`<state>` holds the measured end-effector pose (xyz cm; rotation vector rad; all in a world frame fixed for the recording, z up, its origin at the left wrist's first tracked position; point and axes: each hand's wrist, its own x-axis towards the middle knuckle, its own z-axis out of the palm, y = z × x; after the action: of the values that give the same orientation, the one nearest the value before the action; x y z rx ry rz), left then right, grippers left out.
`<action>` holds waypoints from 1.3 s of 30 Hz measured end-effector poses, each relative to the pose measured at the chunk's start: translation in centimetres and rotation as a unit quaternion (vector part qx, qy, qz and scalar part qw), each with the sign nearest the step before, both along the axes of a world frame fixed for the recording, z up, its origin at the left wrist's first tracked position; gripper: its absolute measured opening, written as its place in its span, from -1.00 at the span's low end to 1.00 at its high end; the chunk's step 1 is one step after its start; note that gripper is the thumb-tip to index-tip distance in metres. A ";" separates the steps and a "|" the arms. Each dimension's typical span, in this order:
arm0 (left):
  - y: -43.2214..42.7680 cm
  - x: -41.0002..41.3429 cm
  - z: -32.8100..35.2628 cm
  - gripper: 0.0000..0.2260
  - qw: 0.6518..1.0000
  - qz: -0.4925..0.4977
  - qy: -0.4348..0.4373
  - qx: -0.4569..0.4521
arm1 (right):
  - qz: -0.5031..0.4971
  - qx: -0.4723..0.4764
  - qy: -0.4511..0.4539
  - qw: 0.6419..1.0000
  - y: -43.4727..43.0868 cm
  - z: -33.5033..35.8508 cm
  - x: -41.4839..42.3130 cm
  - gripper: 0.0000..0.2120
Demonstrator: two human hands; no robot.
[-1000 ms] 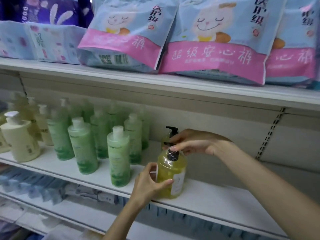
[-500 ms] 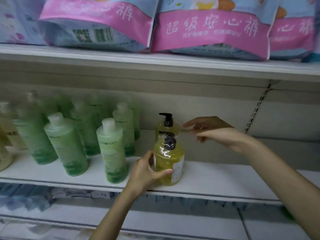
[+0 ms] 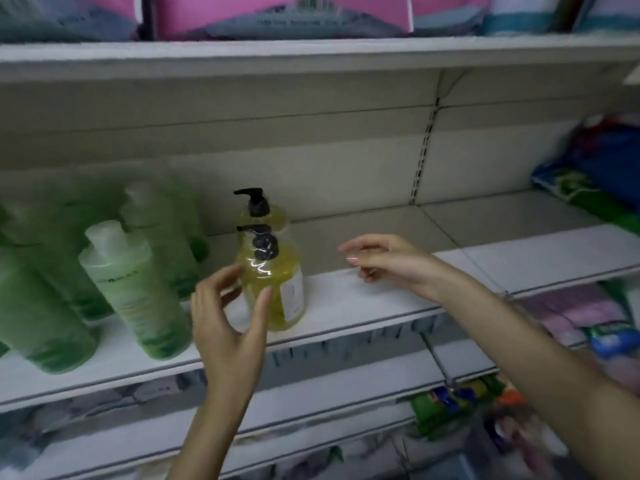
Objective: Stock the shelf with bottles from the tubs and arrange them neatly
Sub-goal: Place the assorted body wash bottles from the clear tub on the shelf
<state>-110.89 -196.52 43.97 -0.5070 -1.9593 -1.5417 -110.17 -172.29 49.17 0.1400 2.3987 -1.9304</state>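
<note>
Your left hand (image 3: 228, 317), fingers spread and holding nothing, hovers just before the front yellow pump bottle (image 3: 277, 292), upright near the shelf (image 3: 363, 306) edge with black film-wrapped pump and white label, your right hand (image 3: 388, 261) loosely open beside it, a twin bottle (image 3: 273, 216) directly behind.

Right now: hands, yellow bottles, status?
Left hand open at front yellow bottle. Right hand open, empty. Rear yellow bottle behind it, both upright on shelf. Green bottles close on left.

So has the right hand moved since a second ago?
Yes. The right hand has drawn away rightward from the front yellow pump bottle, whose pump top it touched before. It now hovers open over the shelf.
</note>
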 end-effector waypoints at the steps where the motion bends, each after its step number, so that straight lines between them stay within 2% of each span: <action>1: 0.6 0.6 0.3 -0.65 1.000 0.009 0.018 -0.007 | -0.002 -0.007 -0.005 1.000 0.7 -0.5 0.7 -0.82; 5: 3.5 2.6 1.2 -0.75 0.995 0.031 0.090 -0.037 | -0.020 -0.059 -0.023 0.998 4.6 -1.5 4.2 -0.83; 8: 6.9 3.9 0.9 -0.80 0.997 -0.006 0.076 -0.019 | -0.052 -0.097 -0.030 0.993 9.1 -2.5 7.4 -0.83; 12: 14.6 7.6 -0.7 -0.86 0.995 -0.103 -0.007 -0.009 | -0.094 -0.121 -0.045 0.987 15.7 -4.9 12.7 -0.83; 17: 25.4 13.1 -5.3 -0.77 0.966 -0.222 -0.129 -0.043 | -0.147 -0.135 -0.073 0.977 24.4 -8.4 20.6 -0.81; 23: 34.4 19.2 -14.2 -0.81 0.909 -0.265 -0.319 -0.049 | -0.235 -0.186 -0.125 0.946 32.8 -15.8 30.3 -0.80; 25: 35.8 20.4 -17.6 -0.79 0.895 -0.265 -0.351 -0.070 | -0.265 -0.207 -0.142 0.931 34.3 -19.0 33.0 -0.84; 26: 36.4 21.0 -19.4 -0.78 0.889 -0.260 -0.368 -0.082 | -0.281 -0.220 -0.152 0.922 34.7 -20.9 34.2 -0.77; 28: 37.4 22.0 -23.2 -0.75 0.870 -0.248 -0.414 -0.104 | -0.304 -0.226 -0.182 0.907 35.3 -25.5 36.4 -0.47; 29: 37.8 22.6 -25.0 -0.73 0.857 -0.243 -0.439 -0.114 | -0.322 -0.230 -0.200 0.896 35.4 -28.0 37.4 -0.49; 30: 38.0 23.1 -27.2 -0.71 0.844 -0.237 -0.466 -0.122 | -0.345 -0.241 -0.210 0.883 35.3 -30.6 38.1 -0.63; 31: 38.3 23.6 -29.2 -0.65 0.832 -0.229 -0.488 -0.128 | -0.364 -0.250 -0.223 0.869 35.1 -33.1 38.8 -0.77; 32: 38.2 24.1 -31.3 -0.53 0.827 -0.220 -0.500 -0.136 | -0.381 -0.255 -0.238 0.856 34.6 -35.2 39.0 -0.81; 34: 38.0 25.3 -35.3 -0.31 0.823 -0.211 -0.502 -0.161 | -0.400 -0.196 -0.273 0.853 33.7 -39.3 39.6 -0.74; 37: 38.8 26.8 -40.6 -0.27 0.830 -0.191 -0.492 -0.182 | -0.381 -0.062 -0.300 0.872 32.6 -44.1 39.3 -0.68; 39: 40.0 27.7 -43.6 -0.23 0.836 -0.180 -0.488 -0.174 | -0.354 -0.039 -0.294 0.887 32.3 -46.2 39.0 -0.69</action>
<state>-83.24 -156.50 0.37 -0.2269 -3.1106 -1.8916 -71.21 -140.03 2.93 1.5316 1.9679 -1.7914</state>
